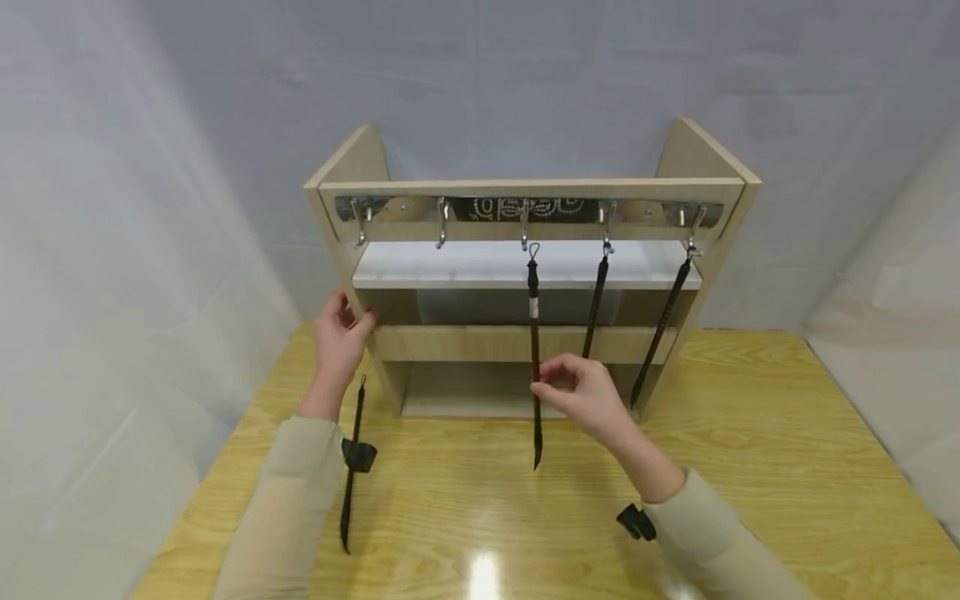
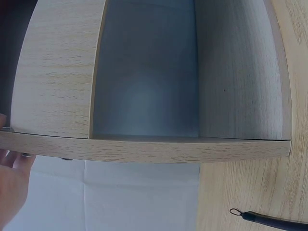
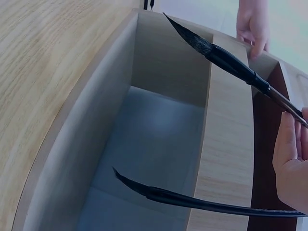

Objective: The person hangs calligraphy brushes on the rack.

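Observation:
My right hand pinches a dark calligraphy brush by its lower handle, between thumb and fingers. The brush is nearly upright, bristles down, and its top loop is close by the tip of the middle hook; whether the loop is caught there I cannot tell. My left hand grips the left side panel of a small wooden shelf, thumb on the inner side. Two more brushes, one inner and one outer, hang from the two right hooks.
Another brush lies on the table at the left, across a small black rest. A second black rest sits near my right sleeve. Two left hooks, one outer and one inner, hold nothing. A pale cloth backdrop stands behind.

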`<state>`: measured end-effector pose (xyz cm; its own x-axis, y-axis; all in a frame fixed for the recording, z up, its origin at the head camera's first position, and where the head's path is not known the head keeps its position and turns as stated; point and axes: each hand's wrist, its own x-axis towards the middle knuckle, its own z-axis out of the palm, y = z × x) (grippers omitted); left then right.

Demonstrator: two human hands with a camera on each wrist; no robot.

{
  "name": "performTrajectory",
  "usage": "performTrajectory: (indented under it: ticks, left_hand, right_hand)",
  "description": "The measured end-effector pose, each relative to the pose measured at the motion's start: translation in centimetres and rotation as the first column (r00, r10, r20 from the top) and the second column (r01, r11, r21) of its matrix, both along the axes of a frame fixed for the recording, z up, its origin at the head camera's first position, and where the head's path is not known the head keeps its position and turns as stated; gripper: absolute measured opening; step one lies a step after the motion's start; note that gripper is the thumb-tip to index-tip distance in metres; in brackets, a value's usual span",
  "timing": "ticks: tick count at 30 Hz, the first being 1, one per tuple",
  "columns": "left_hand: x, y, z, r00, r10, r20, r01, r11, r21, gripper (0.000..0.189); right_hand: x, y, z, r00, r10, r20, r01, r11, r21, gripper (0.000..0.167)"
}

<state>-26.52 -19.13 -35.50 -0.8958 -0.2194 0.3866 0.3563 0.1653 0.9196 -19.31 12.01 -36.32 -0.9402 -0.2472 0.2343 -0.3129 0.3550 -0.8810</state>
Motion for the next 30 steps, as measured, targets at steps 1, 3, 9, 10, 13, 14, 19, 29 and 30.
performTrajectory:
  ticks: [1, 3, 9, 10, 13, 14, 19, 29, 30]
  left_hand:
    - [-0.09, -0.05, -0.13, 1.0, 0.003, -0.003, -0.003, 1.0, -0.002, 0.042]
    - [-0.18, -0.09, -0.28, 1.0, 0.011, -0.007, -0.011, 1.0, -0.005, 0.042]
    - [-0.23, -0.06, -0.24, 1.0, 0.014, -0.019, -0.014, 1.0, -0.008, 0.042]
    - [-0.25, -0.06, -0.24, 1.0, 0.013, -0.021, -0.014, 1.0, -0.008, 0.042]
    - [-0.27, -0.05, -0.28, 1.0, 0.012, -0.025, -0.012, 1.0, -0.002, 0.042]
    - [-0.28, -0.04, -0.31, 1.0, 0.012, -0.025, -0.012, 1.0, -0.001, 0.042]
    - [-0.29, -0.04, -0.35, 1.0, 0.016, -0.019, -0.016, 1.0, 0.003, 0.042]
    - [-0.25, -0.02, -0.39, 0.999, 0.022, -0.024, -0.023, 1.0, -0.008, 0.04]
    - [-0.23, 0.0, -0.38, 1.0, 0.021, -0.023, -0.021, 1.0, -0.007, 0.04]
  right_hand:
    - [-0.02, -0.06, -0.04, 1.0, 0.001, 0.0, -0.001, 1.0, 0.001, 0.019]
    - [-0.08, -0.17, -0.15, 1.0, 0.003, 0.004, -0.003, 1.0, 0.006, 0.02]
    - [-0.09, -0.38, -0.1, 1.0, -0.01, 0.018, 0.009, 1.0, 0.012, 0.021]
    - [-0.09, -0.39, -0.05, 1.0, -0.011, 0.021, 0.011, 1.0, 0.013, 0.021]
    - [-0.2, -0.42, -0.06, 1.0, -0.011, 0.024, 0.011, 1.0, 0.013, 0.021]
    - [-0.26, -0.43, -0.11, 1.0, -0.01, 0.023, 0.01, 1.0, 0.011, 0.021]
    - [-0.41, -0.44, -0.21, 1.0, -0.008, 0.014, 0.008, 1.0, 0.002, 0.02]
    - [-0.7, -0.68, -0.34, 1.0, -0.005, 0.015, 0.005, 1.0, -0.01, 0.021]
    - [-0.74, -0.7, -0.37, 1.0, -0.006, 0.017, 0.006, 1.0, -0.011, 0.021]
